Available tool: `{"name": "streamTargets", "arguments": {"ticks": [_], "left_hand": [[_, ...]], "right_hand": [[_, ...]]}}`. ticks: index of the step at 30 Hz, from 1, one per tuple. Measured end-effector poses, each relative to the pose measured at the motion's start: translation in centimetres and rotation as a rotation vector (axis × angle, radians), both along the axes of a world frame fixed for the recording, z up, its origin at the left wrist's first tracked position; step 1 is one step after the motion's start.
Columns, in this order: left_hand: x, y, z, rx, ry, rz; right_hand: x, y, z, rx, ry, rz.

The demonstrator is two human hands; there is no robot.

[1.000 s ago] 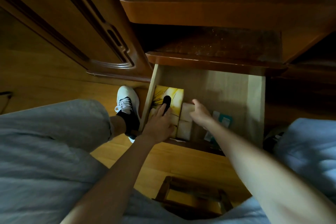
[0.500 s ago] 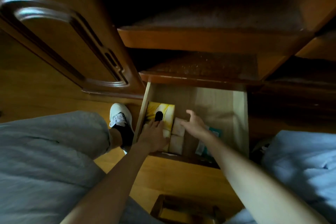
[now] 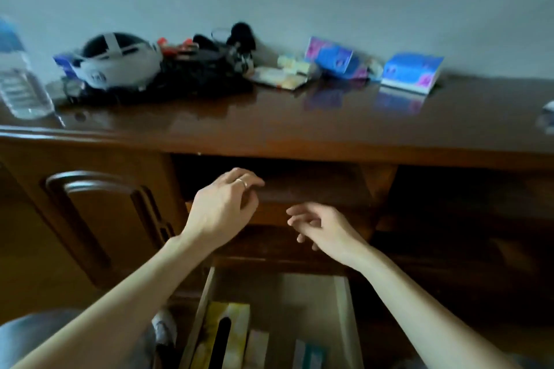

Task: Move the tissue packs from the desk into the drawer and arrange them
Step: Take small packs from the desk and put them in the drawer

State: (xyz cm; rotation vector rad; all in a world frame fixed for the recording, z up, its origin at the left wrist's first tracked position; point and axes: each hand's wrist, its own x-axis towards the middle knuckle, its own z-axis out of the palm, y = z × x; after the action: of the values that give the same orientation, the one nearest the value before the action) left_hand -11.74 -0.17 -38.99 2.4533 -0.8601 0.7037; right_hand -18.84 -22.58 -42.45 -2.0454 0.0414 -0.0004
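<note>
Tissue packs (image 3: 412, 72) on desk (image 3: 269, 126) | well beyond empty hands, left hand (image 3: 223, 207), right hand (image 3: 322, 226)

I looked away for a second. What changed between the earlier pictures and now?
Both hands left the drawer and rose, empty: the left hand and right hand now hang in front of the desk, below the blue tissue packs. The view tilted up. The yellow tissue box stayed in the drawer.
</note>
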Motion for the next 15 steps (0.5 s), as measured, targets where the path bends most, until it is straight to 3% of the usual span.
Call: {"name": "streamTargets", "arguments": {"ticks": [4, 8, 11, 15], "left_hand": [[3.4, -1.5, 7.2, -0.075, -0.123, 0.017], [8.3, -3.2, 10.9, -0.080, -0.162, 0.033], [12.9, -4.6, 11.6, 0.028, -0.050, 0.086], [18.1, -5.5, 10.5, 0.091, 0.143, 0.115]], "right_hand": [[0.8, -0.8, 8.9, -0.102, -0.213, 0.013], [4.8, -2.2, 13.9, -0.185, -0.345, -0.010], [10.1, -3.7, 15.0, -0.353, -0.353, -0.100], [17.7, -5.6, 14.3, -0.499, -0.201, -0.211]]}}
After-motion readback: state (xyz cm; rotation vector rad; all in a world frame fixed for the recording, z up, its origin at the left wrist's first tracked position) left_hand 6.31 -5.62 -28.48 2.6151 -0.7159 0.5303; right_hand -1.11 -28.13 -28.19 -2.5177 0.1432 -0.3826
